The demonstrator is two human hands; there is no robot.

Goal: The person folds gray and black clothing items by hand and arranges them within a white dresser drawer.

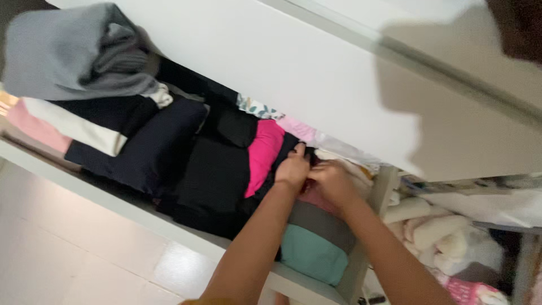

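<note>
Hands (313,172) among folded clothes (226,164)

My 2 hands, left hand (292,168) and right hand (330,182), are pressed into a packed drawer (113,200). To their left, black folded clothes (212,175) and a pink garment (262,152) fill the space tightly, leaving no gap. Just below my wrists lie grey and teal folded pieces (316,243). The white cabinet front (316,73) overhangs close above my fingers. Right of my right hand, the drawer's end wall (379,189) blocks passage. The open way is back toward me, over the front rim.
</note>
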